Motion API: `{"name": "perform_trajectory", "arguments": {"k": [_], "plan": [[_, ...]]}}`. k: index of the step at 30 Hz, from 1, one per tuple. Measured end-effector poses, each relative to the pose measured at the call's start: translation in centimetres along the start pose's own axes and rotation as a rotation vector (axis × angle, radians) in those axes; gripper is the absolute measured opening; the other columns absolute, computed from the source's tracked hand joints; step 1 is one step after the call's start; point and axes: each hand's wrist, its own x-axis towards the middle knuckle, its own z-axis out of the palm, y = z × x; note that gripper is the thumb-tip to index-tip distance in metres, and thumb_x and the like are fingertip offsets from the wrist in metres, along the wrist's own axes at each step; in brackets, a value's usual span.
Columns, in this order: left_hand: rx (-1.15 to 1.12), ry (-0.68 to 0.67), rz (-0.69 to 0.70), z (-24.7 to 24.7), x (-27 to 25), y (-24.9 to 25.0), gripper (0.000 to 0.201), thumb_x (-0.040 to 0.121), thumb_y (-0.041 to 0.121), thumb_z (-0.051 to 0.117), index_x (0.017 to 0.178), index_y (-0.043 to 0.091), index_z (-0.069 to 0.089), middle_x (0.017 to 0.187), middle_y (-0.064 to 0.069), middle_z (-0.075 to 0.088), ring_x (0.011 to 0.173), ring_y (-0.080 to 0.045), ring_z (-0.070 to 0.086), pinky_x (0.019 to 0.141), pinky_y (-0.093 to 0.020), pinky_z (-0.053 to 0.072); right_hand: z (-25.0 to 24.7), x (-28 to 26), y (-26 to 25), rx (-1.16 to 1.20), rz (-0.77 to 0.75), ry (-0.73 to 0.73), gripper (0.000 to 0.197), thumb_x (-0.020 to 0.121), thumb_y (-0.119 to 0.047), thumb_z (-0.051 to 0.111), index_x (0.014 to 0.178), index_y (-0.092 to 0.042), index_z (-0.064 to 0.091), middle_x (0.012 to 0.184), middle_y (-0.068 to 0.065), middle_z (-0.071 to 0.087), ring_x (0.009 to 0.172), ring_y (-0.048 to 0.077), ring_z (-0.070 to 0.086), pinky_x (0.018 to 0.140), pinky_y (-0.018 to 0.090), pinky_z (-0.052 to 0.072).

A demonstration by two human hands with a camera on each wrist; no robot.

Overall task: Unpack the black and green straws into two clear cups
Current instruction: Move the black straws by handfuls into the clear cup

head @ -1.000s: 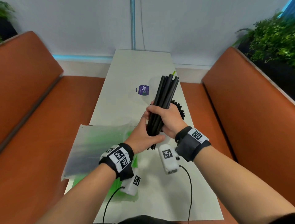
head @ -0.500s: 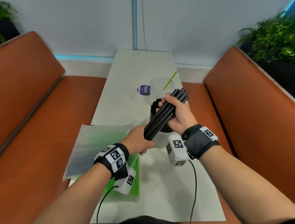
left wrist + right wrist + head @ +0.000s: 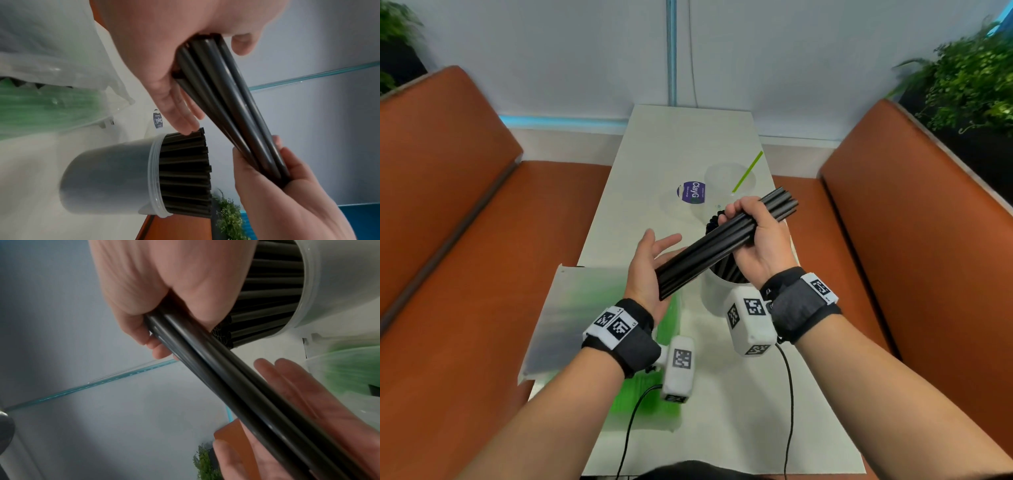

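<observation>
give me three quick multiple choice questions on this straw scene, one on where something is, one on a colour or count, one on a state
1. Where does the single green straw stand?
A. in the far clear plastic cup
B. flat on the white table
C. in the left hand

2. What colour is the bundle of straws in the right hand?
A. green
B. white
C. black

3. How is the left hand?
A. fist round the bundle
B. fingers straight, palm against the bundle's end
C. flat on the table

Answers: 1 A, it leans out of that cup; 2 C, every straw gripped is black; 3 B, the head view shows extended fingers.
</observation>
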Motion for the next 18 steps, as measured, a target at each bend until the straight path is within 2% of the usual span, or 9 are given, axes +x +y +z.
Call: {"name": "perform_trajectory", "arguments": {"k": [4,8,11,12,14,15,16,17,18], "plan": [[0.021,-0.005,0.021,0.5,-0.3,0.0,0.054,0.101,0.051,0.039,0.115,0.008,0.07,0.117,-0.027,0.066,0.109,-0.041,0.066,0.098,-0.056,0.051,0.0,-0.1,-0.2,-0.003,-0.033,-0.014,0.013,0.086,0.004,0.061,0.09,-0.005,0.053,0.073,0.012,0.055,0.066,0.023,0.061,0.072,0.038,0.054],[0.154,-0.065,0.021,0.5,-0.2,-0.4,0.05,0.104,0.047,0.035,0.115,0.012,0.068,0.108,-0.018,0.07,0.093,-0.029,0.069,0.091,-0.049,0.054,-0.4,0.0,-1.5,-0.073,-0.042,-0.049,0.009,0.088,0.002,0.061,0.084,-0.005,0.056,0.072,0.01,0.058,0.07,0.023,0.062,0.078,0.039,0.055],[0.418,-0.024,0.045,0.6,0.0,-0.9,0.026,0.102,0.026,0.045,0.108,0.013,0.067,0.098,-0.01,0.068,0.084,-0.025,0.067,0.084,-0.042,0.055,-0.9,0.3,-3.3,-0.117,-0.1,-0.024,0.017,0.088,0.004,0.06,0.102,-0.005,0.054,0.073,0.011,0.058,0.071,0.025,0.061,0.076,0.039,0.053],[0.543,-0.023,0.066,0.6,0.2,-1.3,0.023,0.1,0.017,0.048,0.111,0.014,0.067,0.103,-0.01,0.069,0.089,-0.027,0.067,0.086,-0.042,0.055,-1.1,0.5,-3.8,-0.14,-0.123,-0.012,0.025,0.088,0.005,0.06,0.11,-0.006,0.052,0.073,0.012,0.058,0.071,0.025,0.061,0.075,0.039,0.052],[0.778,-0.054,0.1,0.6,0.6,-2.2,0.034,0.096,0.004,0.047,0.119,0.018,0.067,0.117,-0.01,0.068,0.106,-0.03,0.064,0.093,-0.043,0.054,-1.5,0.6,-4.7,-0.2,-0.162,-0.013,0.03,0.087,0.006,0.06,0.114,-0.005,0.052,0.074,0.013,0.058,0.071,0.026,0.06,0.075,0.039,0.051],[0.866,-0.081,0.118,0.6,0.7,-2.5,0.042,0.094,0.001,0.045,0.123,0.022,0.067,0.124,-0.008,0.065,0.111,-0.027,0.061,0.095,-0.037,0.053,-1.6,0.6,-5.1,-0.232,-0.18,-0.022,0.026,0.087,0.006,0.06,0.109,-0.005,0.053,0.074,0.013,0.058,0.071,0.026,0.059,0.076,0.039,0.051],[0.943,-0.114,0.141,0.6,0.8,-2.8,0.048,0.092,-0.002,0.043,0.126,0.025,0.065,0.13,-0.006,0.062,0.111,-0.022,0.059,0.09,-0.025,0.053,-1.7,0.6,-5.4,-0.265,-0.196,-0.029,0.023,0.086,0.007,0.061,0.103,-0.005,0.054,0.074,0.012,0.057,0.071,0.025,0.059,0.076,0.04,0.051],[1.01,-0.149,0.158,0.7,0.8,-3.0,0.054,0.091,-0.003,0.042,0.13,0.028,0.062,0.135,-0.003,0.058,0.108,-0.016,0.058,0.08,-0.012,0.049,-1.9,0.5,-5.6,-0.299,-0.211,-0.03,0.02,0.085,0.006,0.063,0.098,-0.006,0.055,0.074,0.011,0.058,0.071,0.025,0.06,0.076,0.04,0.052],[1.068,-0.186,0.165,0.9,0.8,-3.2,0.058,0.09,-0.003,0.041,0.135,0.03,0.058,0.142,-0.002,0.053,0.107,-0.015,0.057,0.073,-0.005,0.044,-2.1,0.5,-5.8,-0.332,-0.226,-0.035,0.018,0.084,0.006,0.064,0.094,-0.006,0.055,0.075,0.01,0.058,0.071,0.025,0.061,0.076,0.04,0.053]]}}
